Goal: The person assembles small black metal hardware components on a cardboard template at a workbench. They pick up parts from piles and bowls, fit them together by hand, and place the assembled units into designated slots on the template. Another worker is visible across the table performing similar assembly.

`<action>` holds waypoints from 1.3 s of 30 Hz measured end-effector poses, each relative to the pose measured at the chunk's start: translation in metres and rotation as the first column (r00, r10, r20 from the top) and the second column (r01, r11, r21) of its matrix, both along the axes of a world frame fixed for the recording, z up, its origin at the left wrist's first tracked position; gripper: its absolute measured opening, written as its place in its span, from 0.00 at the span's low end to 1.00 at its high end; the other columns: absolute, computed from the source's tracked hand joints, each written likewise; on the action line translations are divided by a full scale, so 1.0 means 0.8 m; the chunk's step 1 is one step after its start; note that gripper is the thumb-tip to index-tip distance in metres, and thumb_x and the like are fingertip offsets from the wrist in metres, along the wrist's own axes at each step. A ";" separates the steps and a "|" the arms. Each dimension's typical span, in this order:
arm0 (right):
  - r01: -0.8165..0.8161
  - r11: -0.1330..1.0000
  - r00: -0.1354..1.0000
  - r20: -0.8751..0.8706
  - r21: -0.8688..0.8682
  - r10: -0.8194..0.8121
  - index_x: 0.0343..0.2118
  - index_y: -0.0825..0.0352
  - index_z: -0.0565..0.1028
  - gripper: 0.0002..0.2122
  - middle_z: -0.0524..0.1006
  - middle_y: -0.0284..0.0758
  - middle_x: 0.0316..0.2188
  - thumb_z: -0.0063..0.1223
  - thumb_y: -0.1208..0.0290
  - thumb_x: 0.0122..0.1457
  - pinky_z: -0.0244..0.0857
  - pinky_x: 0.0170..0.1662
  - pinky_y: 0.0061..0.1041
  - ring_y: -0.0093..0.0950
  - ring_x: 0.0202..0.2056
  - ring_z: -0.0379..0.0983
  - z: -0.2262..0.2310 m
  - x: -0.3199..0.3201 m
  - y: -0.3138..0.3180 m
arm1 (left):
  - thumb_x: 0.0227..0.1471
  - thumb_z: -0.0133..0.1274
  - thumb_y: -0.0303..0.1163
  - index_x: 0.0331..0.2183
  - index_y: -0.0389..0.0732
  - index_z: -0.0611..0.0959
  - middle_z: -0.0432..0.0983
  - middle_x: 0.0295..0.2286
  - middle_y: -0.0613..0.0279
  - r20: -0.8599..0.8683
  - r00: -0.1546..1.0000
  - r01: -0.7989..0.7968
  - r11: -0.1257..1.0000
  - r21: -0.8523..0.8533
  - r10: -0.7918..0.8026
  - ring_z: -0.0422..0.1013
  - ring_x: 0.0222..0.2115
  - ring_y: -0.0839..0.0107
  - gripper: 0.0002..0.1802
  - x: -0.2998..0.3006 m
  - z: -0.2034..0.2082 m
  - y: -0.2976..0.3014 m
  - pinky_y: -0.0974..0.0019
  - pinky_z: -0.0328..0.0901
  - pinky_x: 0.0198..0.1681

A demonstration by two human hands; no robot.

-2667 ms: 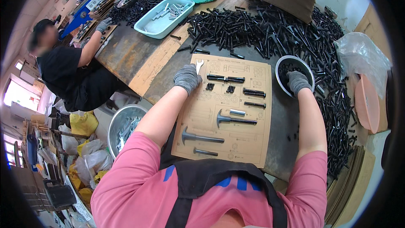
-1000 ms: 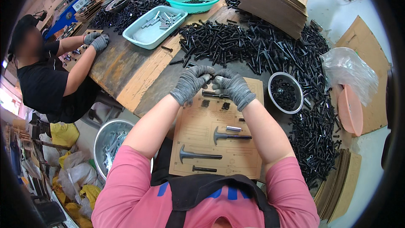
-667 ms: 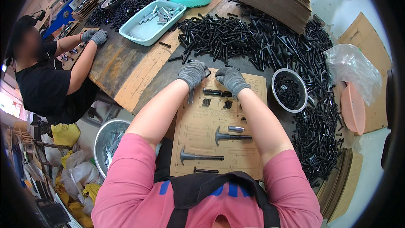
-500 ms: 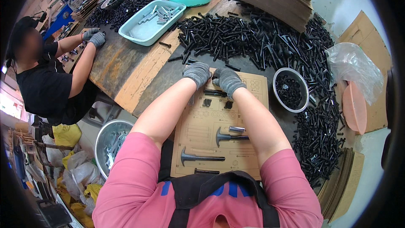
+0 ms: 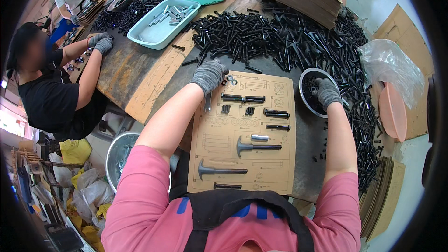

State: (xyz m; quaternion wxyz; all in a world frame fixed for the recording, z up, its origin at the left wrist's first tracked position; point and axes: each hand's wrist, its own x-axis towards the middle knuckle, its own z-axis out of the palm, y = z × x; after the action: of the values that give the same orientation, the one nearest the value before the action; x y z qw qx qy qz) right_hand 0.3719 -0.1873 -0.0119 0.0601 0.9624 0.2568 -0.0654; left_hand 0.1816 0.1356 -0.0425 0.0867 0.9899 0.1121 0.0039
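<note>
Now gloved hands, left hand (image 5: 210, 75) on cardboard sheet (image 5: 242, 133), right hand (image 5: 327, 93) in bowl (image 5: 305, 77)

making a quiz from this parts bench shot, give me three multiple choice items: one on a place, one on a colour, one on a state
1. Where is the right hand?
A. in the small metal bowl right of the cardboard sheet
B. in the teal basin
C. on a hammer-shaped part

2. What colour is the rectangular tray of silver pins?
A. pink
B. light blue
C. black

3. How does the left hand stand?
A. raised clear of the bench
B. gloved, resting at the top left corner of the cardboard sheet
C. bare, inside the tray

Answers:
1 A, the gloved fingers dip into the bowl of dark small parts.
2 B, its rim and walls are pale blue.
3 B, a grey glove lies on that corner.
</note>
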 end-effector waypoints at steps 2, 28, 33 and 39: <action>0.025 0.998 0.993 -0.110 -0.050 -0.031 0.42 0.59 0.71 0.17 0.71 0.45 0.41 0.55 0.68 0.46 0.63 0.45 0.38 0.43 0.44 0.67 -0.016 0.000 -0.015 | 0.41 0.51 0.21 0.34 0.49 0.81 0.73 0.32 0.56 0.007 1.000 0.030 1.000 0.009 -0.030 0.71 0.35 0.61 0.16 -0.003 -0.007 -0.004 0.64 0.66 0.39; 0.207 0.886 0.952 -0.294 0.416 -0.084 0.38 0.63 0.74 0.13 0.75 0.41 0.34 0.54 0.68 0.48 0.61 0.44 0.30 0.36 0.38 0.71 -0.026 0.019 -0.041 | 0.39 0.55 0.33 0.32 0.50 0.81 0.70 0.33 0.55 -0.076 0.997 0.011 0.995 0.101 -0.003 0.69 0.35 0.58 0.11 0.003 -0.015 -0.009 0.62 0.65 0.39; 0.381 0.810 0.868 -0.474 0.446 -0.148 0.38 0.63 0.74 0.14 0.76 0.40 0.34 0.54 0.67 0.48 0.61 0.44 0.30 0.33 0.38 0.71 -0.021 0.020 -0.044 | 0.40 0.55 0.32 0.31 0.49 0.81 0.71 0.33 0.57 -0.052 0.998 0.025 0.995 0.093 -0.020 0.69 0.34 0.59 0.10 0.000 -0.008 -0.015 0.61 0.65 0.39; 0.125 0.791 0.957 -0.282 0.599 0.063 0.36 0.64 0.75 0.12 0.75 0.40 0.35 0.52 0.65 0.49 0.61 0.44 0.28 0.33 0.39 0.70 0.002 -0.008 -0.007 | 0.40 0.54 0.32 0.31 0.49 0.82 0.71 0.33 0.56 -0.057 0.998 -0.010 0.996 0.088 0.015 0.69 0.34 0.58 0.10 0.000 -0.007 -0.019 0.61 0.65 0.39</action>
State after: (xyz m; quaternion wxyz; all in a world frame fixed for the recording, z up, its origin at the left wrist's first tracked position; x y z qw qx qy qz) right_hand 0.3654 -0.1929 -0.0107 -0.2931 0.9140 0.2540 -0.1187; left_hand 0.1816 0.1205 -0.0479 0.0400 0.9917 0.1205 -0.0192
